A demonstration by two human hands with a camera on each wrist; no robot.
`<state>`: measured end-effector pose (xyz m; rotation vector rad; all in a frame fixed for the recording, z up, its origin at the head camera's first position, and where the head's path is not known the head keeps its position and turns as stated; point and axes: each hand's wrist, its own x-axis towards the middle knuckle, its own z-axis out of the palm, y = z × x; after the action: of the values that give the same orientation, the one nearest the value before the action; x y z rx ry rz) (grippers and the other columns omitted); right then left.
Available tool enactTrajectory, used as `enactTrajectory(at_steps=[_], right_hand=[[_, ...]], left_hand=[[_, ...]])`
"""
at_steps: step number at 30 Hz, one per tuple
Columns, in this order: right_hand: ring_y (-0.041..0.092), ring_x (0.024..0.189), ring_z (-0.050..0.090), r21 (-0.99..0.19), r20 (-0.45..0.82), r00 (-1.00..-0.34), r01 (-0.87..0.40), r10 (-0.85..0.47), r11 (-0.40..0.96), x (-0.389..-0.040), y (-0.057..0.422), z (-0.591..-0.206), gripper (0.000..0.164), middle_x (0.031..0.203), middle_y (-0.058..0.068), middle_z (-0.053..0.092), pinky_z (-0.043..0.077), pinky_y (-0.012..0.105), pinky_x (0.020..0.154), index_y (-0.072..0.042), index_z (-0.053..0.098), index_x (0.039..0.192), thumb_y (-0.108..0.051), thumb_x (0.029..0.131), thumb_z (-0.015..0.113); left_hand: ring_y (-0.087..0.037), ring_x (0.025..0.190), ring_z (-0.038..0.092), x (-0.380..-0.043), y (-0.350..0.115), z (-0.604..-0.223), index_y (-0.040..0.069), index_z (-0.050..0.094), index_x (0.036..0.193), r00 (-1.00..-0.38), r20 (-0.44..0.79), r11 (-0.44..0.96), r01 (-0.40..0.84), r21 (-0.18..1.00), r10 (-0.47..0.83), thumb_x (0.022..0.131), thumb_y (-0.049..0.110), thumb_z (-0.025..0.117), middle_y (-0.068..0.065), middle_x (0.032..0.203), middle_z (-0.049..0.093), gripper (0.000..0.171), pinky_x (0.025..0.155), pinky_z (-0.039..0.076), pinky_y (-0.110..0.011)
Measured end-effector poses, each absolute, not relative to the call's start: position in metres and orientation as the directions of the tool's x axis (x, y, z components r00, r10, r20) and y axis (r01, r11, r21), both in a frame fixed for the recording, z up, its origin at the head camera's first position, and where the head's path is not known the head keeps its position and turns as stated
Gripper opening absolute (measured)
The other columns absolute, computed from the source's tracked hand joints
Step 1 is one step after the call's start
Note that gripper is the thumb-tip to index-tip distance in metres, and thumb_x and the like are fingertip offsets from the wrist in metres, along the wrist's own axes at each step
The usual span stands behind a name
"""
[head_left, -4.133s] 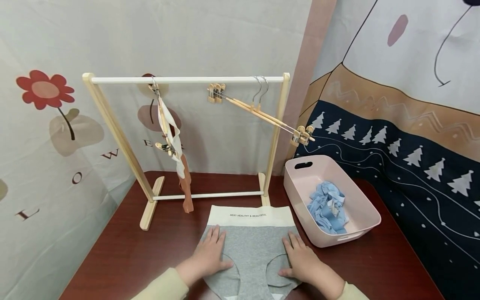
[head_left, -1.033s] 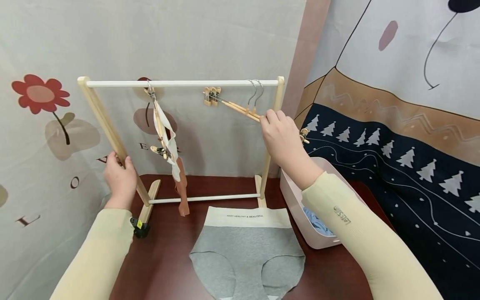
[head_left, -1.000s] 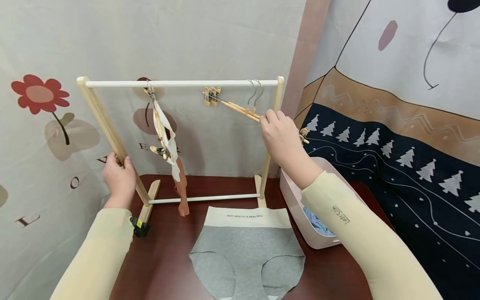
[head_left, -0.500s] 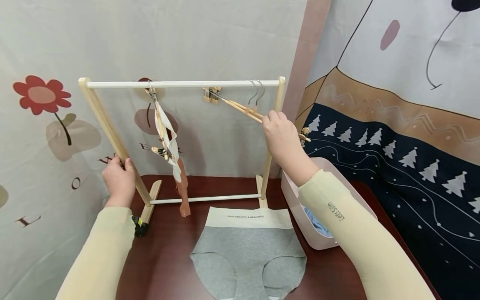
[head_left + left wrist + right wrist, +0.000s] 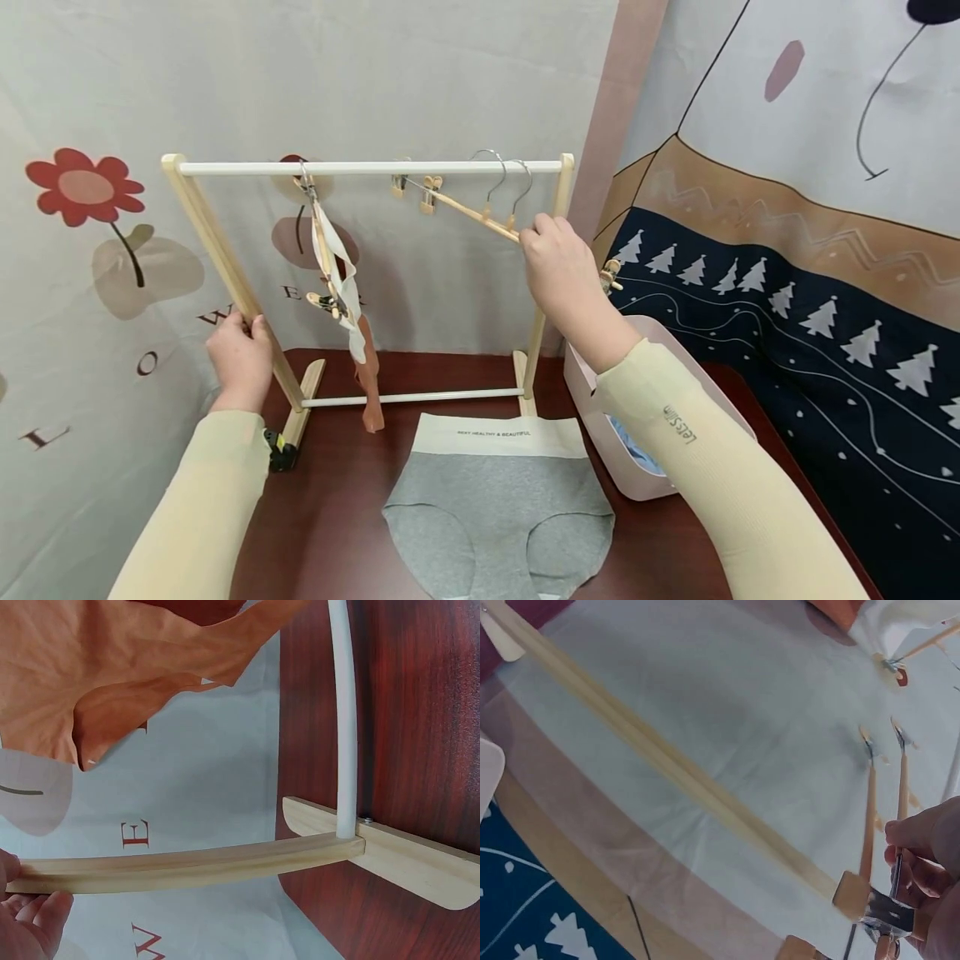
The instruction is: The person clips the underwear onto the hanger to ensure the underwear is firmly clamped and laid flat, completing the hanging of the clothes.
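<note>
My left hand point(image 5: 242, 358) grips the left post of a small wooden clothes rack point(image 5: 375, 169); the left wrist view shows thumb and fingers round the post point(image 5: 187, 870). My right hand point(image 5: 566, 279) pinches the near end of a wooden clip hanger point(image 5: 902, 776), one of two on the rail's right side. The other hanger point(image 5: 868, 817) hangs close beside it. In the head view, two hooks point(image 5: 522, 179) reach up at the rail. Grey underpants point(image 5: 498, 492) with a white waistband lie flat on the table below. White and brown underwear point(image 5: 343, 275) hangs from another clip hanger at left.
A pink basket point(image 5: 588, 400) with light blue cloth point(image 5: 633, 446) inside stands at right, partly behind my right sleeve. The rack's feet point(image 5: 309, 383) stand on the dark red table point(image 5: 315, 533). Printed curtains point(image 5: 465, 92) hang behind.
My hands have left the grey underpants; the left now grips the post, the right a hanger. In the last half second the hangers' far clips have spread apart and one hook has shifted left.
</note>
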<state>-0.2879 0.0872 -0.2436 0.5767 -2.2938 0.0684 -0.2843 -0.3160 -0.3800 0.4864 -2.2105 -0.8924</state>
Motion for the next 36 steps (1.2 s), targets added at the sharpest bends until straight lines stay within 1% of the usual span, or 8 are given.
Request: enactTrajectory(at_steps=[4,10,18,21,26,30,33,36], right_hand=[[0.024,0.073,0.051,0.123,0.7,-0.6,-0.433,-0.388,0.893,-0.283,0.086,-0.24,0.016,0.085,0.012,0.057,0.051,0.034,0.058,0.002,0.071,0.1,-0.001,0.091,0.058],[0.022,0.07,0.048,0.11,0.68,-0.617,-0.449,-0.397,0.887,-0.273,0.087,-0.245,0.016,0.083,0.011,0.056,0.05,0.031,0.056,-0.001,0.071,0.1,-0.007,0.093,0.058],[0.025,0.072,0.053,0.107,0.67,-0.603,-0.5,-0.434,0.86,-0.259,0.099,-0.267,0.011,0.079,0.01,0.056,0.05,0.031,0.057,-0.002,0.072,0.092,-0.006,0.09,0.062],[0.025,0.074,0.054,0.103,0.647,-0.622,-0.502,-0.441,0.859,-0.255,0.106,-0.278,0.009,0.079,0.01,0.056,0.05,0.032,0.058,-0.003,0.072,0.092,-0.007,0.088,0.064],[0.023,0.072,0.053,0.06,0.576,-0.686,-0.506,-0.444,0.86,-0.249,0.119,-0.3,0.008,0.079,0.007,0.057,0.048,0.03,0.058,-0.005,0.073,0.092,-0.007,0.086,0.068],[0.022,0.07,0.054,0.029,0.532,-0.706,-0.536,-0.467,0.844,-0.246,0.127,-0.321,0.007,0.078,0.006,0.057,0.048,0.029,0.059,-0.005,0.072,0.09,-0.007,0.084,0.07],[0.021,0.068,0.055,0.034,0.527,-0.684,-0.576,-0.504,0.817,-0.244,0.132,-0.339,0.005,0.076,0.005,0.056,0.048,0.03,0.058,-0.005,0.072,0.086,-0.006,0.081,0.072],[0.02,0.066,0.054,0.061,0.535,-0.643,-0.618,-0.548,0.784,-0.244,0.136,-0.359,0.007,0.073,0.003,0.054,0.048,0.03,0.057,-0.005,0.07,0.082,-0.003,0.077,0.074]], left_hand=[[-0.041,0.087,0.06,-0.285,-0.316,-0.381,-0.009,0.062,0.106,-0.687,0.465,0.694,-0.079,0.716,-0.558,0.097,0.019,0.048,-0.03,0.097,0.064,0.033,0.071,0.047,-0.046],[-0.042,0.089,0.059,-0.284,-0.317,-0.381,-0.009,0.061,0.109,-0.707,0.444,0.693,-0.089,0.716,-0.55,0.098,0.021,0.047,-0.03,0.1,0.063,0.035,0.073,0.048,-0.048],[-0.04,0.088,0.061,-0.283,-0.316,-0.381,-0.007,0.061,0.111,-0.715,0.435,0.696,-0.1,0.711,-0.547,0.099,0.023,0.046,-0.029,0.101,0.064,0.036,0.07,0.048,-0.046],[-0.04,0.088,0.061,-0.283,-0.316,-0.38,-0.007,0.061,0.112,-0.716,0.43,0.692,-0.101,0.715,-0.549,0.099,0.024,0.045,-0.028,0.103,0.064,0.037,0.071,0.049,-0.047],[-0.041,0.091,0.062,-0.281,-0.314,-0.377,-0.006,0.06,0.116,-0.727,0.413,0.683,-0.104,0.723,-0.548,0.099,0.025,0.044,-0.029,0.107,0.063,0.039,0.075,0.051,-0.049],[-0.041,0.091,0.061,-0.281,-0.313,-0.376,-0.006,0.06,0.116,-0.726,0.412,0.678,-0.103,0.727,-0.551,0.099,0.025,0.044,-0.029,0.107,0.063,0.039,0.075,0.05,-0.049],[-0.04,0.09,0.062,-0.281,-0.315,-0.378,-0.006,0.061,0.115,-0.721,0.412,0.675,-0.105,0.73,-0.557,0.099,0.025,0.044,-0.028,0.106,0.063,0.039,0.074,0.05,-0.048],[-0.041,0.091,0.061,-0.282,-0.317,-0.378,-0.007,0.06,0.116,-0.728,0.403,0.675,-0.112,0.729,-0.555,0.099,0.025,0.044,-0.029,0.107,0.063,0.039,0.074,0.05,-0.048]])
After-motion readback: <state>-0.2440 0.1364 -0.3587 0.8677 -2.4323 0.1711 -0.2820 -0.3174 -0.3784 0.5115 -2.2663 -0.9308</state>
